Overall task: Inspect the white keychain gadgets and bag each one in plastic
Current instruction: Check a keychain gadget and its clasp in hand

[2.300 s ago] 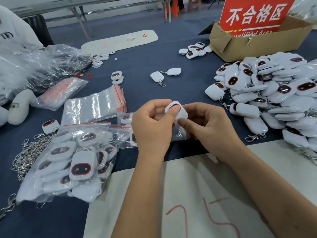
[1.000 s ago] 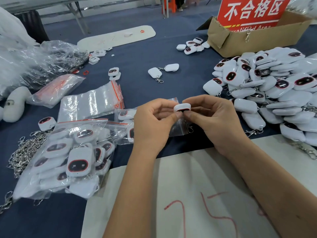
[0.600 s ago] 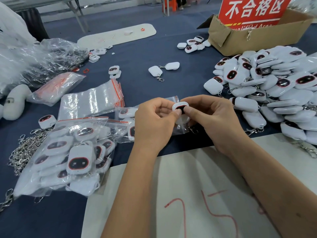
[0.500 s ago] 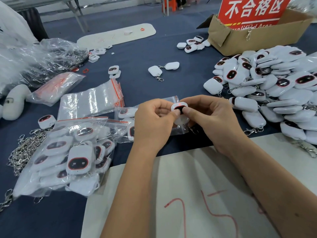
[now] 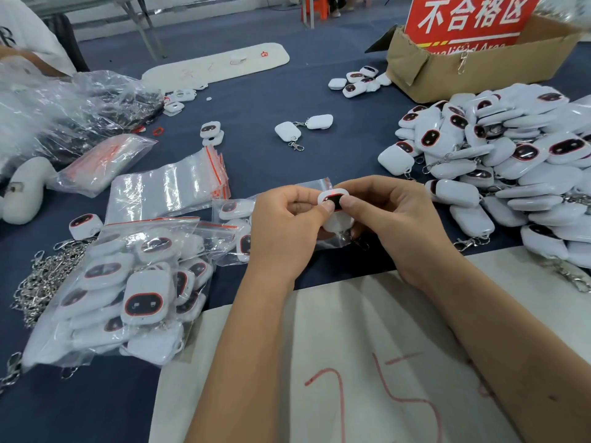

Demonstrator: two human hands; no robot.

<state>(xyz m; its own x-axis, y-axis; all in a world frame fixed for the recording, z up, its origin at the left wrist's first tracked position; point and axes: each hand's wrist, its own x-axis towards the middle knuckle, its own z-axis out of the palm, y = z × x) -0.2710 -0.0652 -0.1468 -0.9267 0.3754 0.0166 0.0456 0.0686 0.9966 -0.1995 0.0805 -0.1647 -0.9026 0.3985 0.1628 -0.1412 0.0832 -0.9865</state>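
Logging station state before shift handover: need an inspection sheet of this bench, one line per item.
Surface: dark blue table cover; white sheet with red marks at the near edge.
Job's things: gadget held above a small clear bag; loose pile at right; filled bag at left; empty zip bags.
Clutter: metal chains, crumpled plastic, cardboard box with a red sign.
Grippers: left hand and right hand both pinch the gadget.
Cables: nothing seen.
Surroundings: another person's sleeve far left; table legs behind.
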